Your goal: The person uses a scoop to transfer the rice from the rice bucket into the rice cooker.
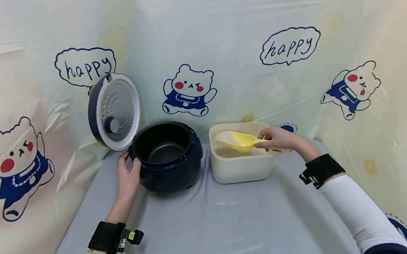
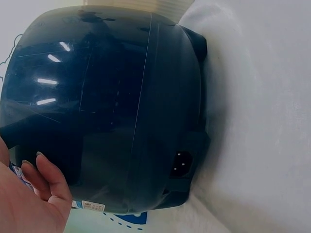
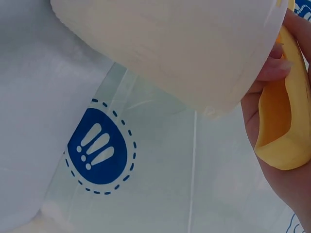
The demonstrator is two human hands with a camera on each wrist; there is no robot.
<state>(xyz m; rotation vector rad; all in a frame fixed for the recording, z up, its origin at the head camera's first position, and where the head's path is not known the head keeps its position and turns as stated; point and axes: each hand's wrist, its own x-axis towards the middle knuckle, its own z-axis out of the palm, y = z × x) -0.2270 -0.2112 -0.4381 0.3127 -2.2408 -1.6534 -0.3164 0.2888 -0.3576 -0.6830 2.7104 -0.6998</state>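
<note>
A dark blue rice cooker [image 1: 166, 159] stands on the grey cloth with its lid [image 1: 115, 111] swung up and its black inner pot empty. My left hand [image 1: 128, 178] rests against the cooker's left side [image 2: 112, 111], fingers [image 2: 48, 177] lying on its shell. To the right sits a cream bin [image 1: 239, 165] holding rice. My right hand [image 1: 279, 139] grips the handle of a yellow scoop [image 1: 238, 139], whose bowl carries rice above the bin. The scoop's handle [image 3: 282, 121] shows beside the bin's wall [image 3: 184, 48] in the right wrist view.
A printed curtain with bears and "happy" bubbles [image 1: 290, 46] closes in the back and both sides. The grey cloth [image 1: 214, 224] stretches toward me in front of the cooker and bin. A power socket [image 2: 182, 162] sits low on the cooker's shell.
</note>
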